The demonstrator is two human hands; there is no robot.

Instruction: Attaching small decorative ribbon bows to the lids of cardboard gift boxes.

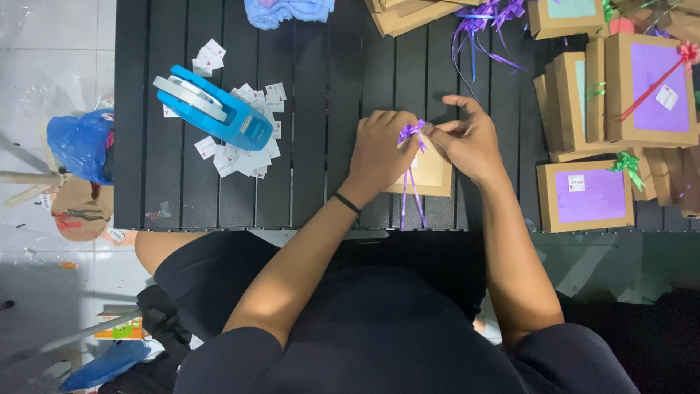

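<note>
This looks like a small home gift-packing setup rather than a shop. A black slatted tabletop [306, 146] stands on a pale tiled floor [51, 44] and carries stacked brown gift boxes [612, 95] with purple panels, loose purple ribbons [485, 22], a blue tape dispenser [219, 109] and a heap of small white labels [248, 146].

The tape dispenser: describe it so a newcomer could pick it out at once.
Start at the black slatted table and look to its left half, away from the stacked brown boxes. There the tape dispenser lies on a scatter of small white labels. It is the only bright blue plastic thing on the table.
</note>
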